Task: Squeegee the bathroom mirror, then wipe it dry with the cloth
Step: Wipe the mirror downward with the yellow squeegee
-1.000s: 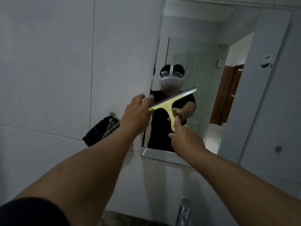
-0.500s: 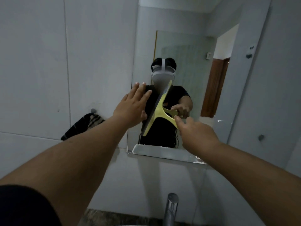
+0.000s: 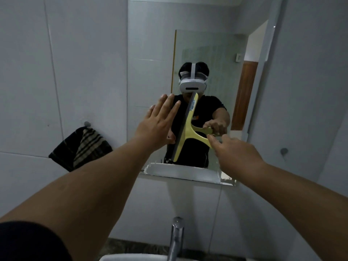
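Note:
The bathroom mirror hangs on the tiled wall ahead and reflects a person in a headset. A yellow squeegee lies against the glass, its blade nearly upright and tilted, its handle pointing right. My right hand grips that handle. My left hand is flat with fingers spread, just left of the blade near the mirror's left edge. A dark striped cloth hangs from a wall hook, left of the mirror.
A chrome tap rises at the bottom centre over a white basin rim. A small wall hook sits right of the mirror. A brown door shows in the reflection.
The squeegee blade has turned from nearly level to nearly upright. My left hand let go of the blade end and opened flat. The view shifted up and right.

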